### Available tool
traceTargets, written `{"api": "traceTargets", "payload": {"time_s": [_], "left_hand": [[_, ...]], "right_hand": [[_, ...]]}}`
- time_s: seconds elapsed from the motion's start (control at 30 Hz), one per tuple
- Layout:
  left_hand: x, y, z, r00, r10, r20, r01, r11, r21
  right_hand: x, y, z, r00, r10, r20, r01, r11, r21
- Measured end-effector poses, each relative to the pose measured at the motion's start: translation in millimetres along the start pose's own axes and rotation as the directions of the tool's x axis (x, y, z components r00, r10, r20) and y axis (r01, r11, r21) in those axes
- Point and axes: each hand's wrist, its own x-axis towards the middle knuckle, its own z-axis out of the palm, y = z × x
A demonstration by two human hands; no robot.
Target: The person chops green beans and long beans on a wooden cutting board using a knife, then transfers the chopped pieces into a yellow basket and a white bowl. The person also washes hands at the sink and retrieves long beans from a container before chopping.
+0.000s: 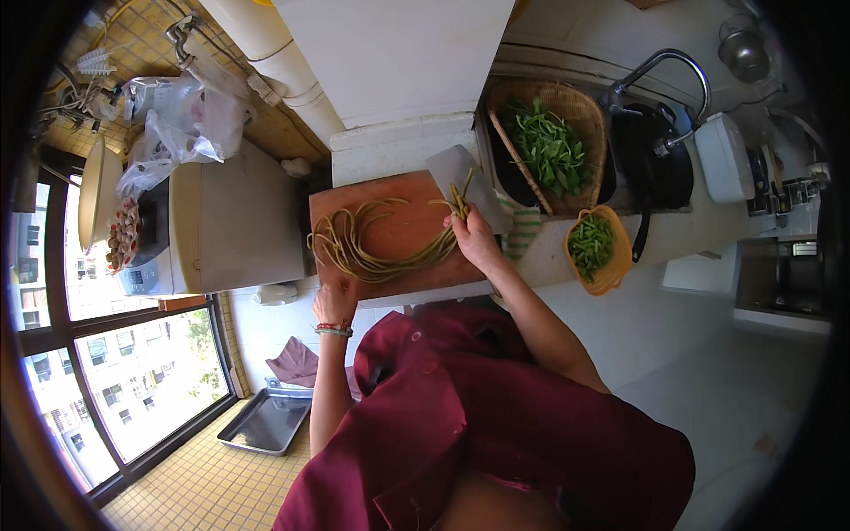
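Observation:
A bundle of long yardlong beans (pixel 398 262), yellowish green, curves in a loop across the reddish-brown cutting board (pixel 412 229). My right hand (pixel 473 235) grips the gathered ends at the board's right side, with some tips sticking up past the fingers. At the front left edge of the board is my left hand (pixel 335 302), its fingers curled close to the beans; whether they pinch any is hidden. Behind my right hand lies a flat grey blade, apparently a cleaver (pixel 455 166), partly over the board's back right corner.
Right of the board are a green-striped cloth (pixel 522 229), an orange basket (pixel 621 255) of cut green pieces, and a wicker basket (pixel 591 119) of leafy greens at the sink. A black wok (pixel 654 159) sits under the faucet (pixel 697 73). A boxy appliance (pixel 246 212) stands left.

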Motion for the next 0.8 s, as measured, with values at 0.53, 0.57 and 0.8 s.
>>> {"api": "traceTargets", "payload": {"time_s": [0.53,0.57,0.8], "left_hand": [[104,80,55,0.804,0.594,-0.004,-0.578,0.784,0.225],[106,74,52,0.826,0.563,-0.030,-0.550,0.816,0.178],[85,132,-31,0.821,0.500,-0.274,-0.569,0.750,-0.337]], "right_hand": [[22,-31,8,0.999,-0.047,0.021,0.051,0.806,-0.589],[19,-27,2,0.997,-0.080,-0.016,0.058,0.831,-0.553],[-24,-9,-82,0.998,-0.032,-0.058,0.021,0.984,-0.179]]}}
